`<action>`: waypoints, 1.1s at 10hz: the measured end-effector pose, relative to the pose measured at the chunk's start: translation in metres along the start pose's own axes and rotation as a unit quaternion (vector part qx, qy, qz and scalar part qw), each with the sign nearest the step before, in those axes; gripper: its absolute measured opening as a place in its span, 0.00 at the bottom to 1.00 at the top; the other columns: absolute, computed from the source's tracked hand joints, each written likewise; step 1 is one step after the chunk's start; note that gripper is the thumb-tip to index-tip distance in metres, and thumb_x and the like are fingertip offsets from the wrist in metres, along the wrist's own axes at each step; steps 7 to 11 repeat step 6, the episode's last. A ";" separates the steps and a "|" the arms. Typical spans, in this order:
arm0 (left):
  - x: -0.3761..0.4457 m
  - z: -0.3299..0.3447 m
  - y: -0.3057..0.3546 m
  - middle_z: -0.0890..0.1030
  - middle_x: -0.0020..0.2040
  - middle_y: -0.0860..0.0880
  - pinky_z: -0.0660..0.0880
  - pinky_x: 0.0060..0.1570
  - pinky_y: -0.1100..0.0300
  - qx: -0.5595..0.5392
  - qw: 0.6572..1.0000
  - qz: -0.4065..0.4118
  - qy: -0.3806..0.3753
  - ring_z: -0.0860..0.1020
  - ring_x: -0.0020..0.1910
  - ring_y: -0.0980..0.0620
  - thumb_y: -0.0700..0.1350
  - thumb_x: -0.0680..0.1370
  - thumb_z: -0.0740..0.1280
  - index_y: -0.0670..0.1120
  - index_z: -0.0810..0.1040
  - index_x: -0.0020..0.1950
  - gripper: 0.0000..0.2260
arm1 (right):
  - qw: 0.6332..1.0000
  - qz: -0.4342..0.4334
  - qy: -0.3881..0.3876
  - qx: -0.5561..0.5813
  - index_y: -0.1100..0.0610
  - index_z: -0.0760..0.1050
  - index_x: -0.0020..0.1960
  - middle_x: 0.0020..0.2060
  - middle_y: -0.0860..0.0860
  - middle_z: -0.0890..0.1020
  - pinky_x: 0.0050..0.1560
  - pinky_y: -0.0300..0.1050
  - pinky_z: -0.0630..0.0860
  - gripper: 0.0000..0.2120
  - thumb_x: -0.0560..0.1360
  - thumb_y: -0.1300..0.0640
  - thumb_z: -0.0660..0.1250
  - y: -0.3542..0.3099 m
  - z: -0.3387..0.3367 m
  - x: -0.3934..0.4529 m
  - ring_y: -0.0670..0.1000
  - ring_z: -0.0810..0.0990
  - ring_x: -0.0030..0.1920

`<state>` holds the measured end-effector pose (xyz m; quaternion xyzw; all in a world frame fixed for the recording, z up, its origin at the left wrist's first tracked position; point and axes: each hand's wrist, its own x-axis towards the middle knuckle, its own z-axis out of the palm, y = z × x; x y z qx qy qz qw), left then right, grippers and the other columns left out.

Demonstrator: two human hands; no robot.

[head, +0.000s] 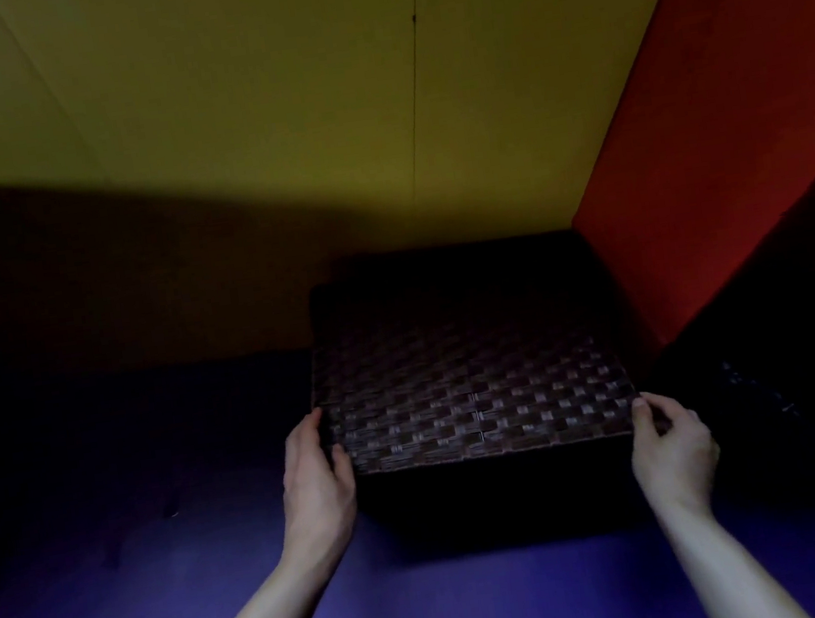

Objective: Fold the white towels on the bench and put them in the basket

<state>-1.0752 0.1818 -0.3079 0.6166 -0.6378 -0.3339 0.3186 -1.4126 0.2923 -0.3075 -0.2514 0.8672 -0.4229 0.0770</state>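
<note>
A dark brown woven basket (473, 393) stands on a blue-purple surface in a dim corner, its woven lid closed on top. My left hand (316, 481) grips the lid's near left corner, thumb on top and fingers along the side. At the near right corner my right hand (672, 445) pinches the lid's edge with thumb and fingers. No white towels are in view.
A yellow wall (266, 120) rises behind the basket and a red wall (731, 110) closes the right side. The blue-purple surface (174, 599) stretches left and toward me. A dark object (794, 387) sits in shadow to the right of the basket.
</note>
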 end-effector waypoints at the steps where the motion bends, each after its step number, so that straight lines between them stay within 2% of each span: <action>1: -0.001 0.001 0.000 0.69 0.74 0.43 0.60 0.69 0.62 0.002 1.000 -0.006 -0.002 0.68 0.73 0.47 0.37 0.82 0.62 0.40 0.66 0.77 0.22 | 1.000 0.000 0.003 0.006 0.60 0.81 0.64 0.56 0.61 0.81 0.63 0.53 0.73 0.15 0.82 0.54 0.65 0.000 0.000 -0.003 0.63 0.79 0.59; 3: 0.003 0.000 -0.002 0.59 0.81 0.43 0.52 0.73 0.63 0.030 0.998 -0.005 -0.048 0.56 0.80 0.48 0.42 0.83 0.62 0.44 0.63 0.79 0.24 | 1.000 -0.013 0.000 0.004 0.57 0.76 0.69 0.58 0.59 0.80 0.58 0.50 0.72 0.17 0.81 0.56 0.65 -0.001 0.002 -0.002 0.61 0.80 0.58; 4: 0.004 -0.007 0.000 0.56 0.82 0.44 0.55 0.74 0.59 0.054 0.996 0.021 -0.069 0.57 0.80 0.45 0.43 0.82 0.64 0.46 0.64 0.79 0.25 | 0.997 -0.056 0.010 -0.045 0.56 0.75 0.70 0.64 0.59 0.76 0.65 0.58 0.72 0.18 0.80 0.55 0.65 -0.011 0.002 -0.005 0.63 0.75 0.63; 5: 0.007 -0.018 0.011 0.60 0.80 0.44 0.64 0.75 0.49 0.101 0.989 0.086 -0.060 0.63 0.77 0.42 0.43 0.81 0.67 0.46 0.68 0.77 0.24 | 0.987 -0.150 0.008 -0.064 0.56 0.76 0.69 0.64 0.56 0.77 0.66 0.60 0.70 0.18 0.79 0.57 0.67 -0.029 0.002 -0.012 0.61 0.75 0.63; 6: 0.013 -0.031 0.036 0.66 0.78 0.44 0.68 0.71 0.44 0.174 0.970 0.165 -0.045 0.67 0.74 0.40 0.46 0.80 0.67 0.47 0.72 0.75 0.22 | 0.966 -0.244 -0.023 -0.080 0.55 0.75 0.70 0.65 0.54 0.77 0.65 0.58 0.70 0.19 0.79 0.56 0.66 -0.057 0.001 -0.016 0.59 0.75 0.63; 11: 0.013 -0.031 0.036 0.66 0.78 0.44 0.68 0.71 0.44 0.174 0.970 0.165 -0.045 0.67 0.74 0.40 0.46 0.80 0.67 0.47 0.72 0.75 0.22 | 0.966 -0.244 -0.023 -0.080 0.55 0.75 0.70 0.65 0.54 0.77 0.65 0.58 0.70 0.19 0.79 0.56 0.66 -0.057 0.001 -0.016 0.59 0.75 0.63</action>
